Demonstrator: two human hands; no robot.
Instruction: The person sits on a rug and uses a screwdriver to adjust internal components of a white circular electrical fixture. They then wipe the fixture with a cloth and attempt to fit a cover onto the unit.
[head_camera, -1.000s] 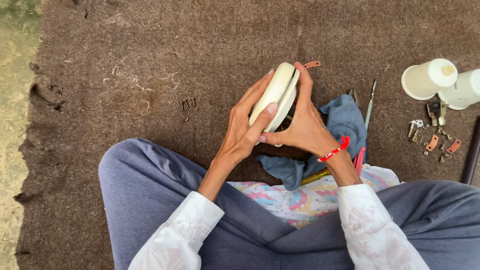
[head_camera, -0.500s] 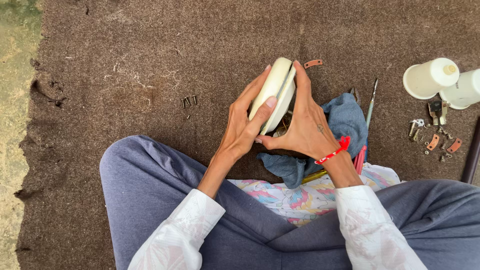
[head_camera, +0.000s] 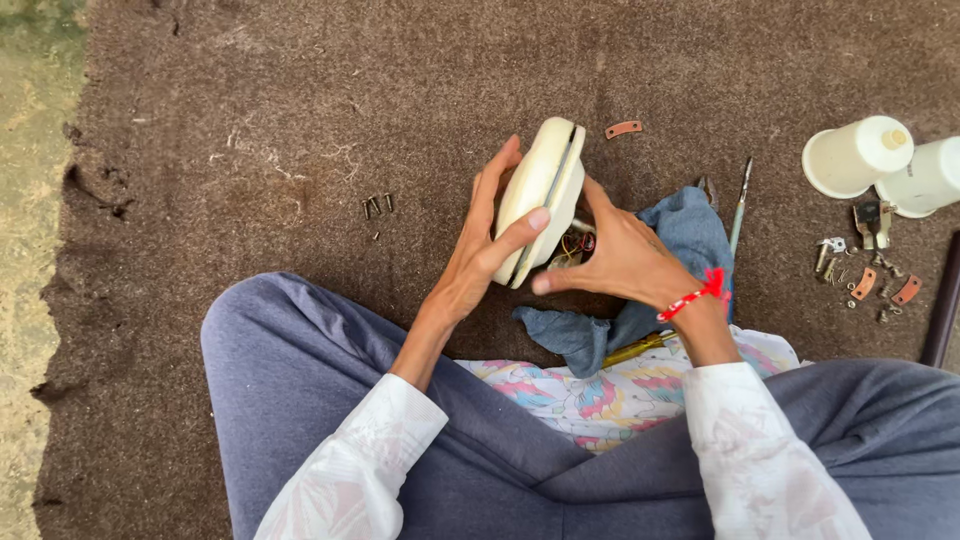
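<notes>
I hold a cream, rounded two-part plastic casing (head_camera: 541, 195) on edge above a brown mat (head_camera: 300, 120). My left hand (head_camera: 484, 248) wraps its left face, thumb pressed on the front edge. My right hand (head_camera: 620, 256), with a red thread on the wrist, cups the casing's right underside, where coloured wires (head_camera: 574, 244) show in a gap. A blue cloth (head_camera: 668, 270) lies under my right hand.
Two white plastic cone-shaped parts (head_camera: 858, 155) lie at the right with small metal and copper bits (head_camera: 872, 270) beside them. A thin screwdriver (head_camera: 740, 205) lies by the cloth; a yellow handle (head_camera: 640, 348) pokes out below it. Screws (head_camera: 377, 206) and a copper strip (head_camera: 622, 129) rest on the mat.
The casing has tilted a little in my hands and my right hand has slid lower under it, so its fingers no longer cover the top edge.
</notes>
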